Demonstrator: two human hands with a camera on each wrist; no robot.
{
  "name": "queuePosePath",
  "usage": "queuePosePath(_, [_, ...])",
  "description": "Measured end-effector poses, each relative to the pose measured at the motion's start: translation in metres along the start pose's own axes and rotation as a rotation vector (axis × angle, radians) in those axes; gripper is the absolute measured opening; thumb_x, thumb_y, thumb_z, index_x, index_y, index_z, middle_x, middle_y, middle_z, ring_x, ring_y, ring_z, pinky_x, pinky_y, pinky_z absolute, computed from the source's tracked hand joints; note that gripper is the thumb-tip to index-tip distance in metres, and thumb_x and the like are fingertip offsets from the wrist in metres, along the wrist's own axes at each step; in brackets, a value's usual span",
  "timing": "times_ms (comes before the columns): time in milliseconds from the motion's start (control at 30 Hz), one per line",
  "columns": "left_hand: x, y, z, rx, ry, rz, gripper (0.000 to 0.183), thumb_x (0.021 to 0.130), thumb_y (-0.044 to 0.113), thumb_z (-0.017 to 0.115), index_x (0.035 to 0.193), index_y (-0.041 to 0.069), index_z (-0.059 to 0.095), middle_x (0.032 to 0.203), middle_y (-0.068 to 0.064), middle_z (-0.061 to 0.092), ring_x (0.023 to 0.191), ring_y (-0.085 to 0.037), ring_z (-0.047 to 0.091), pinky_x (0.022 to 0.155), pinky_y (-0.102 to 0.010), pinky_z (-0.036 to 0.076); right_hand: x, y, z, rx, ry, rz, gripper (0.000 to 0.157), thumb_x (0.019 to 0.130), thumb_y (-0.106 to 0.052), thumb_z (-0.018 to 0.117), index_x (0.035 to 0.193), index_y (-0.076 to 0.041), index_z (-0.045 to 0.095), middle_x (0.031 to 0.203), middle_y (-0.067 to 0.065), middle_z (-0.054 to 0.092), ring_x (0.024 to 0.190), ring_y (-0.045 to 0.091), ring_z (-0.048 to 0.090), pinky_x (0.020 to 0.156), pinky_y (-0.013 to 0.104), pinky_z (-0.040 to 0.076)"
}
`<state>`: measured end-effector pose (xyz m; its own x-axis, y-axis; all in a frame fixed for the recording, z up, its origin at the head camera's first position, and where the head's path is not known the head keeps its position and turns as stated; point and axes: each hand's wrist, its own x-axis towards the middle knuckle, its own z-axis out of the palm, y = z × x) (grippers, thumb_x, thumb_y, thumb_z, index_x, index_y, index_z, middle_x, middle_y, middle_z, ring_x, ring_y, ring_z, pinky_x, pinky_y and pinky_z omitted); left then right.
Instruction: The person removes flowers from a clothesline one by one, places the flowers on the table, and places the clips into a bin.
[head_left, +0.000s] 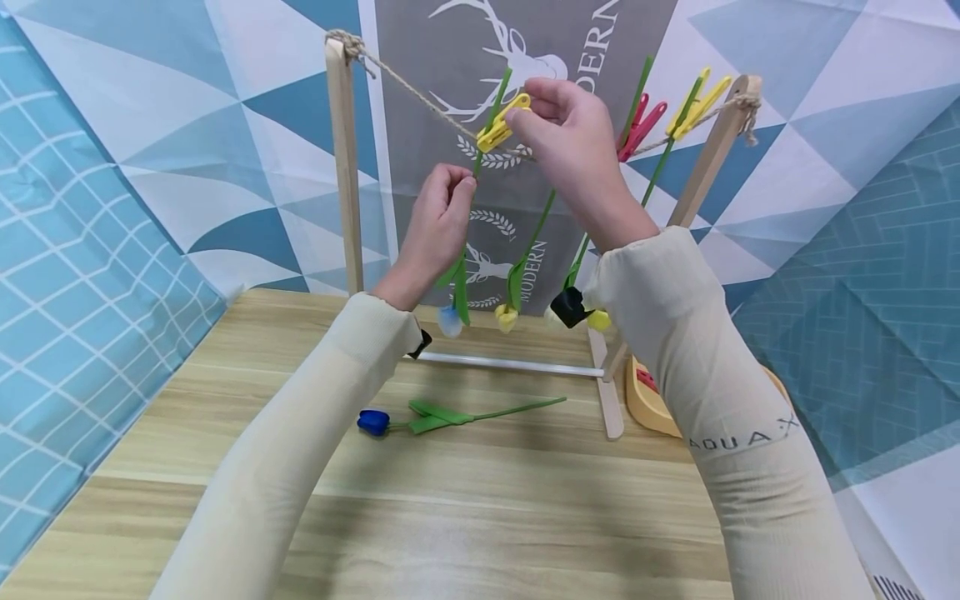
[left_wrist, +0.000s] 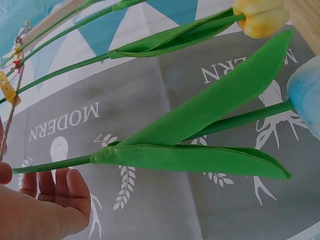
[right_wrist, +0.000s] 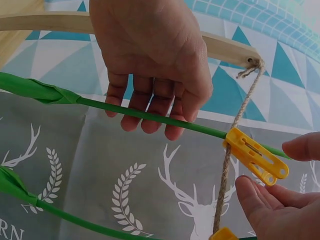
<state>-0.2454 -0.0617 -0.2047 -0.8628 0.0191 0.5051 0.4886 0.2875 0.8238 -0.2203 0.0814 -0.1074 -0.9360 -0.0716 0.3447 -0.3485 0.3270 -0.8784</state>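
One light blue tulip (left_wrist: 185, 159): hung head down, leftmost of its row, stem fastened to the rope (right_wrist: 223, 182) by a yellow peg (right_wrist: 252, 155).

Left hand (head_left: 435, 225): grip narrow, thumb and fingers holding that stem just below the peg. Right hand (head_left: 576, 146): grip parted, thumb and fingertips either side of the peg's handle end (contact cannot be told).

Three further hanging tulips, left to right: yellow tulip (head_left: 507, 317), pale tulip (head_left: 553, 317), bright yellow tulip (head_left: 599, 320). Red peg (head_left: 641, 129) and second yellow peg (head_left: 697, 108): toward the rope's right end. Two wooden supports: left post (head_left: 345, 167), right post (head_left: 708, 167), the rope tied to each.

One dark blue tulip (head_left: 442, 419): lying on the table (head_left: 450, 517), bloom leftward, nearer than the white rod (head_left: 510, 364). One orange container (head_left: 654, 412): beside the right post, red pieces (head_left: 646, 379) inside.
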Motion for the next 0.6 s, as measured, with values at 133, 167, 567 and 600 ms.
queuePosePath(133, [0.0002, -0.0001, 0.0013, 0.001, -0.017, -0.002, 0.026, 0.1, 0.022, 0.036, 0.113, 0.002, 0.048, 0.086, 0.001, 0.038, 0.074, -0.013, 0.038, 0.067, -0.023, 0.032, 0.0029, -0.0003, 0.0015, 0.015, 0.011, -0.001, 0.042, 0.091, -0.019, 0.057, 0.132, -0.011, 0.051, 0.117, 0.004, 0.058, 0.105, 0.011, 0.056, 0.092, 0.02, 0.046])
queuePosePath(167, [0.0001, 0.0001, 0.0016, 0.001, -0.022, -0.002, 0.026, 0.101, 0.022, 0.035, 0.113, 0.002, 0.047, 0.086, 0.001, 0.038, 0.074, -0.013, 0.038, 0.067, -0.023, 0.032, 0.0036, -0.0003, 0.002, 0.018, 0.014, -0.003, 0.041, 0.091, -0.018, 0.057, 0.131, -0.01, 0.052, 0.115, 0.003, 0.058, 0.103, 0.011, 0.057, 0.091, 0.02, 0.046])
queuePosePath(567, [-0.0044, -0.0008, 0.0027, -0.004, -0.04, 0.018, 0.024, 0.1, 0.02, 0.033, 0.111, 0.003, 0.045, 0.087, 0.0, 0.039, 0.075, -0.015, 0.039, 0.065, -0.023, 0.033, 0.0055, 0.0007, 0.002, 0.07, 0.026, 0.023, 0.037, 0.092, -0.014, 0.055, 0.129, -0.007, 0.054, 0.105, 0.002, 0.059, 0.098, 0.014, 0.06, 0.091, 0.021, 0.048])
queuePosePath(600, [-0.0045, -0.0008, 0.0029, -0.001, -0.041, 0.015, 0.023, 0.1, 0.02, 0.033, 0.111, 0.004, 0.045, 0.087, 0.0, 0.039, 0.075, -0.015, 0.039, 0.065, -0.023, 0.033, 0.0055, 0.0009, 0.0021, 0.072, 0.028, 0.026, 0.037, 0.092, -0.014, 0.055, 0.128, -0.007, 0.055, 0.105, 0.002, 0.059, 0.098, 0.014, 0.06, 0.091, 0.022, 0.048])
